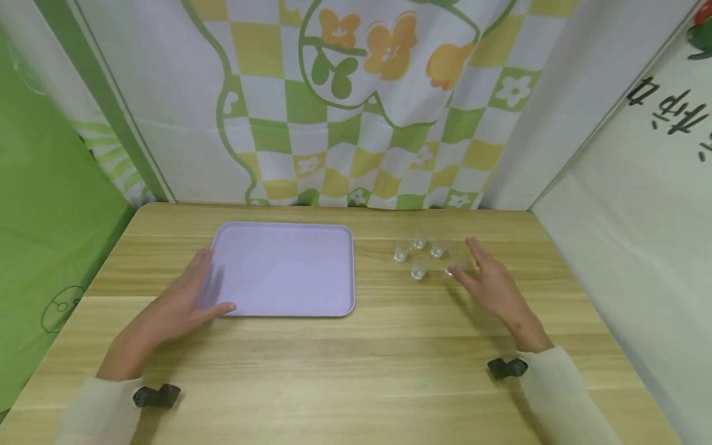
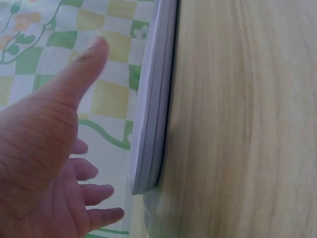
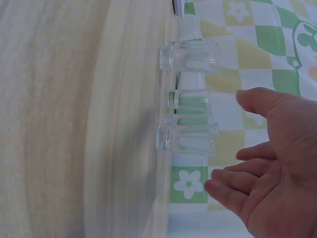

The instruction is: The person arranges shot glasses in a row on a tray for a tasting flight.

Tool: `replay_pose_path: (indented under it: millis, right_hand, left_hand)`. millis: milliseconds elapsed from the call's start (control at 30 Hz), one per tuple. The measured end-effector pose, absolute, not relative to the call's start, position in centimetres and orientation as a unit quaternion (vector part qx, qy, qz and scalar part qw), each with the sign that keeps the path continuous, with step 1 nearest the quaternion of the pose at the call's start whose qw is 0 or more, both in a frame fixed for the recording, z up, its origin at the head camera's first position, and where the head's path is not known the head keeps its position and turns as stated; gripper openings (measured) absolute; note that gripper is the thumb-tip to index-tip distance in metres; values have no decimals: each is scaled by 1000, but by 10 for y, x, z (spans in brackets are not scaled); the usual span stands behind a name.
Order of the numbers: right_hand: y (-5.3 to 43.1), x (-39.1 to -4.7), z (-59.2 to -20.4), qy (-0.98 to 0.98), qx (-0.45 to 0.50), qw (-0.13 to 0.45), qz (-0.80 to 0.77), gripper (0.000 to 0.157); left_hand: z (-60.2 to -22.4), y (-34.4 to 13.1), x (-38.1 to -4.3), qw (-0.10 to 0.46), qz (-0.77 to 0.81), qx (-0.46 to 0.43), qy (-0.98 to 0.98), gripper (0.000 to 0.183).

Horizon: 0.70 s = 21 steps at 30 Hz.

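A lilac rectangular tray (image 1: 283,269) lies flat on the table, left of the middle. My left hand (image 1: 177,306) is at its left side, fingers spread and thumb apart. In the left wrist view the tray's rim (image 2: 151,109) shows beside that hand (image 2: 44,158), with a gap between them. Several small clear glasses stand upright in a cluster to the right, among them a front one (image 1: 419,269) and a left one (image 1: 401,251). My right hand (image 1: 494,287) hovers beside the rightmost glass (image 3: 187,139), fingers extended and apart, holding nothing; its thumb partly covers that glass in the head view.
The wooden table (image 1: 334,377) extends in front of both hands. A checked floral curtain (image 1: 356,136) hangs behind its far edge. Green cloth (image 1: 50,185) is on the left and a white panel with black writing (image 1: 639,204) on the right.
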State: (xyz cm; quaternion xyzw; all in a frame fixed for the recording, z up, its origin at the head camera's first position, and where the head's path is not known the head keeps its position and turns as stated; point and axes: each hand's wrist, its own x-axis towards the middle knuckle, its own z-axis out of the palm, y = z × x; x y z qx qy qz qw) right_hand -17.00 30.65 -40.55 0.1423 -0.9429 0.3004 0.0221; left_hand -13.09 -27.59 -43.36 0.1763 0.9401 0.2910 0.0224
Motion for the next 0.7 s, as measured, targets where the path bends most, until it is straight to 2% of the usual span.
replay_pose_path:
  millis: [200,700]
  right_hand:
    - [307,-172,-404,-953,114,-13,279,83]
    - [313,-181,-417,-953,120,-12,278,68]
  left_hand:
    - [-435,-278,-131,52,307,151,938,117]
    - [-443,-282,-134,48,316,139,937,119]
